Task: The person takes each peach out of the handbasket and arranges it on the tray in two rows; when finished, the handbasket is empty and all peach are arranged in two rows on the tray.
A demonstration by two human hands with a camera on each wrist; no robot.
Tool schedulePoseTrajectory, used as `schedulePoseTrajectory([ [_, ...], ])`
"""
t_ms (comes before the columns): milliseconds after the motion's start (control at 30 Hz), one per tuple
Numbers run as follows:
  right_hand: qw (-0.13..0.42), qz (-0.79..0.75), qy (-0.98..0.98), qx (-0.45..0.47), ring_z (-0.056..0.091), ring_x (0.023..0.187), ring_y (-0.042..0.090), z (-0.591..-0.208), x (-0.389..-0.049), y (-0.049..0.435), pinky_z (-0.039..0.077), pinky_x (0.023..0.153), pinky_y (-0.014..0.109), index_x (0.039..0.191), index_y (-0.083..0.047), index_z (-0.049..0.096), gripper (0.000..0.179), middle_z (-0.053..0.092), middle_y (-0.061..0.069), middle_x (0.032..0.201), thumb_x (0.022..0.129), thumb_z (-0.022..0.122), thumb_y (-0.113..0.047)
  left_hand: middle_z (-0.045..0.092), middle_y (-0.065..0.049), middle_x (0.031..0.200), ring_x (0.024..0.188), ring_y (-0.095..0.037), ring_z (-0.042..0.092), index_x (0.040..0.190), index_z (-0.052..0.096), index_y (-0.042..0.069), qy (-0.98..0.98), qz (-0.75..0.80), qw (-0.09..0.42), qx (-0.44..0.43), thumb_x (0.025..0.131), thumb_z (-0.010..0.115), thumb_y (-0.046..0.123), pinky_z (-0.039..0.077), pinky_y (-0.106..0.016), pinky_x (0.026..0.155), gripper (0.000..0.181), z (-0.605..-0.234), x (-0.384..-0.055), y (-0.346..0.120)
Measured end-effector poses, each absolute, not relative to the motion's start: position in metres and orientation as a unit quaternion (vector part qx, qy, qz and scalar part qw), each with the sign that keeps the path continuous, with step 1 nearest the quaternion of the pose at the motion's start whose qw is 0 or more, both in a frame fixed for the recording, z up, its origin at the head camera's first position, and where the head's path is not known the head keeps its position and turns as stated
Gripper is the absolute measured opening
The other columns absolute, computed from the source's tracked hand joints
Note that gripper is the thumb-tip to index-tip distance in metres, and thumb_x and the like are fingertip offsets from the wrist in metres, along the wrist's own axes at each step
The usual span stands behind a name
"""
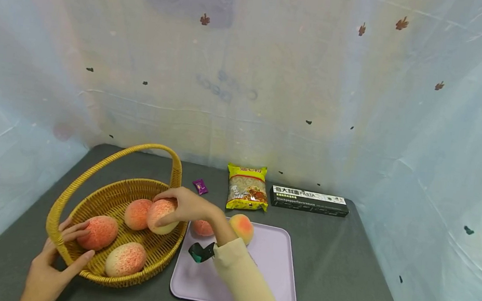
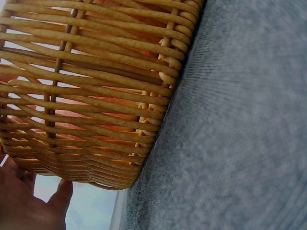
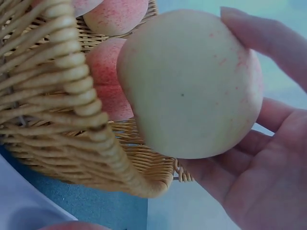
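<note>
My right hand point(image 1: 187, 206) grips a pale peach point(image 3: 187, 86) with pink speckles, thumb and fingers around its sides, over the right rim of a yellow wicker basket point(image 1: 160, 264). In the basket lie a red peach point(image 1: 101, 232) at left, a pink-and-cream peach point(image 1: 126, 259) in front and another peach point(image 1: 137, 214) behind. My left hand point(image 1: 52, 263) holds the basket's left rim beside the handle, fingers reaching over to the red peach. In the left wrist view that hand point(image 2: 29, 201) shows at the basket's woven side.
A lilac tray point(image 1: 273, 270) right of the basket bears a yellow-orange peach point(image 1: 241, 228) and a reddish peach point(image 1: 203, 228), both partly hidden by my right arm. Behind are a purple wrapped sweet point(image 1: 200, 186), a yellow food packet point(image 1: 247, 187) and a dark pasta box point(image 1: 309, 201).
</note>
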State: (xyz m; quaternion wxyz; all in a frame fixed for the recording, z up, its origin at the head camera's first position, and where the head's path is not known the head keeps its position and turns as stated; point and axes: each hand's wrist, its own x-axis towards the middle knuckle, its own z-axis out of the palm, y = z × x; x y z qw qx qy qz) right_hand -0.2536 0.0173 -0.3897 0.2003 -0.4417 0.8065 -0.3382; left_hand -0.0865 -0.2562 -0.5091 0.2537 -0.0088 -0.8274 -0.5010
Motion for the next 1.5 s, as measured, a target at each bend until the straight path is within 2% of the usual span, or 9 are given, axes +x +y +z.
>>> schedulePoseTrajectory([
  [567,0.189,-0.435,0.777,-0.413,0.061,0.106,0.002,-0.394,-0.252,0.054,0.053,0.089,0.021,0.132,-0.014,0.066,0.055,0.064,-0.007,0.128,0.081,0.085,-0.021,0.053,0.005,0.143,0.147,-0.006,0.020,0.135,0.059,0.001,-0.830,-0.499,0.250,0.003,0.085,0.076,-0.006,0.023,-0.001,0.103,0.053,-0.509,-0.087,-0.255],
  [733,0.196,-0.454,0.772,-0.400,0.061,0.108,0.003,-0.395,-0.252,0.064,0.053,0.092,0.023,0.132,-0.011,0.065,0.055,0.065,-0.008,0.126,0.081,0.085,-0.018,0.053,0.004,0.143,0.147,-0.006,0.020,0.135,0.058,0.001,-0.829,-0.501,0.251,0.001,0.085,0.075,-0.006,0.024,-0.001,0.102,0.054,-0.508,-0.086,-0.254],
  [967,0.206,-0.451,0.772,-0.398,0.062,0.103,0.002,-0.397,-0.249,0.071,0.054,0.092,0.027,0.133,-0.003,0.063,0.056,0.064,0.003,0.130,0.081,0.084,-0.012,0.053,0.002,0.143,0.147,-0.007,0.020,0.134,0.059,-0.001,-0.827,-0.502,0.252,-0.003,0.084,0.075,-0.008,0.025,-0.001,0.102,0.053,-0.509,-0.086,-0.255],
  [1233,0.211,-0.466,0.768,-0.386,0.064,0.100,0.005,-0.400,-0.247,0.080,0.055,0.088,0.025,0.132,-0.008,0.064,0.054,0.068,-0.003,0.120,0.081,0.084,-0.012,0.053,0.003,0.143,0.147,-0.007,0.019,0.132,0.059,-0.001,-0.828,-0.502,0.249,-0.006,0.086,0.074,-0.007,0.026,-0.001,0.101,0.049,-0.509,-0.085,-0.255],
  [1500,0.213,-0.476,0.767,-0.374,0.065,0.096,0.008,-0.400,-0.246,0.090,0.056,0.085,0.026,0.134,-0.004,0.063,0.055,0.069,-0.005,0.113,0.083,0.082,-0.014,0.052,0.004,0.143,0.147,-0.006,0.019,0.133,0.059,-0.001,-0.830,-0.500,0.248,0.002,0.086,0.074,-0.007,0.027,-0.001,0.100,0.050,-0.510,-0.087,-0.256],
])
